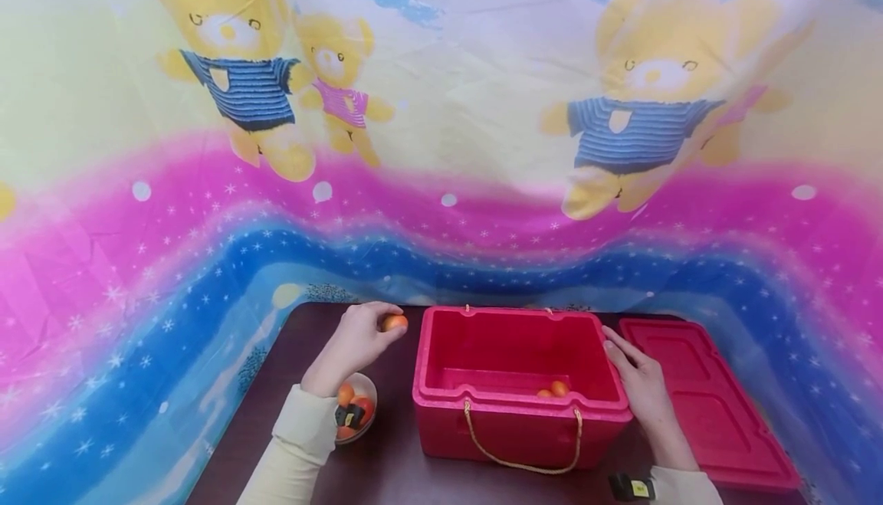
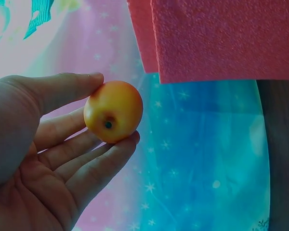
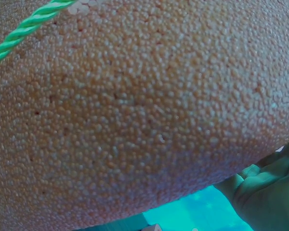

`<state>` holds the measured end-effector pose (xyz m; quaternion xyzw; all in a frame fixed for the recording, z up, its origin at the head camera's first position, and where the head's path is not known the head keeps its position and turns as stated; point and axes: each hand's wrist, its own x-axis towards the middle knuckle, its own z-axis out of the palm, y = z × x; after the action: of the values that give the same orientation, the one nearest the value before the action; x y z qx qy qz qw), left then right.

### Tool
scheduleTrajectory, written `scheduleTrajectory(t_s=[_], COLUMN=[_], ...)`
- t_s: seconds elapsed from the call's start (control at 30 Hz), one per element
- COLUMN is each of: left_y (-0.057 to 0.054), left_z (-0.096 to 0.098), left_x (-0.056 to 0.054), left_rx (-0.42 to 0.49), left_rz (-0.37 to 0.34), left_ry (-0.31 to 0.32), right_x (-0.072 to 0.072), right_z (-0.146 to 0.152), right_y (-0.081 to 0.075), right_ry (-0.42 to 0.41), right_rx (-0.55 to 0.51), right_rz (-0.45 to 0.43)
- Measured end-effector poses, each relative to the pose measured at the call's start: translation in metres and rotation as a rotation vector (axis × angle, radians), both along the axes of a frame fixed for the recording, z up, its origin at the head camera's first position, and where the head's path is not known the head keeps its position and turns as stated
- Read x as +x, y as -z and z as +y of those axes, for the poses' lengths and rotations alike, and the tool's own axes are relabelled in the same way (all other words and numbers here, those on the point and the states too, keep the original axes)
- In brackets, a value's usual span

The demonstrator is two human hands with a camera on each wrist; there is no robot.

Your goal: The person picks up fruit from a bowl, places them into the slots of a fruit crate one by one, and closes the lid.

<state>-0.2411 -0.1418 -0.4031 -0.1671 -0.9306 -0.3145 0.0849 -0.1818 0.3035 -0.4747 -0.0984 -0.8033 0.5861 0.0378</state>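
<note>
In the head view my left hand (image 1: 360, 334) is raised left of the red foam box (image 1: 524, 432). It pinches a small round orange fruit (image 1: 395, 323) between thumb and fingertips. The left wrist view shows this fruit (image 2: 113, 111) as yellow-orange, with a dark green spot in its hollow. My right hand (image 1: 641, 382) rests along the box's right end, fingers extended near the rim. In the right wrist view the speckled foam wall (image 3: 149, 110) fills most of the picture, with part of the right hand (image 3: 272, 192) at its lower edge. Small orange fruits (image 1: 559, 388) lie inside the box.
Below my left wrist stands a bowl (image 1: 372, 388) with several orange and reddish fruits, partly hidden by the wrist camera. The red lid (image 1: 717, 398) lies right of the box. A rope handle (image 1: 522, 467) hangs in front. A bear-print cloth (image 1: 448, 122) surrounds the dark table (image 1: 393, 474).
</note>
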Motion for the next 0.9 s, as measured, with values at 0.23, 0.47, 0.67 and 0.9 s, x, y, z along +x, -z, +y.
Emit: scheduleTrajectory(t_s=[0.23,0.47,0.67,0.9], left_y=[-0.006,-0.013,-0.015,-0.018], left_z=[0.010,0.020,0.030,0.040], left_x=[0.001,0.001,-0.003,-0.007], left_rx=[0.005,-0.013,-0.031,-0.036], left_rz=[-0.002,0.018,0.086,0.104], left_ry=[0.017,0.056,0.100,0.148], right_x=[0.001,0.001,0.002,0.002], right_z=[0.000,0.000,0.000,0.001], right_y=[0.000,-0.001,-0.001,-0.001], right_ry=[0.002,0.007,0.003,-0.003], right_rx=[0.016,0.011,0.005,0.012], right_rz=[-0.004,-0.006,-0.003,0.008])
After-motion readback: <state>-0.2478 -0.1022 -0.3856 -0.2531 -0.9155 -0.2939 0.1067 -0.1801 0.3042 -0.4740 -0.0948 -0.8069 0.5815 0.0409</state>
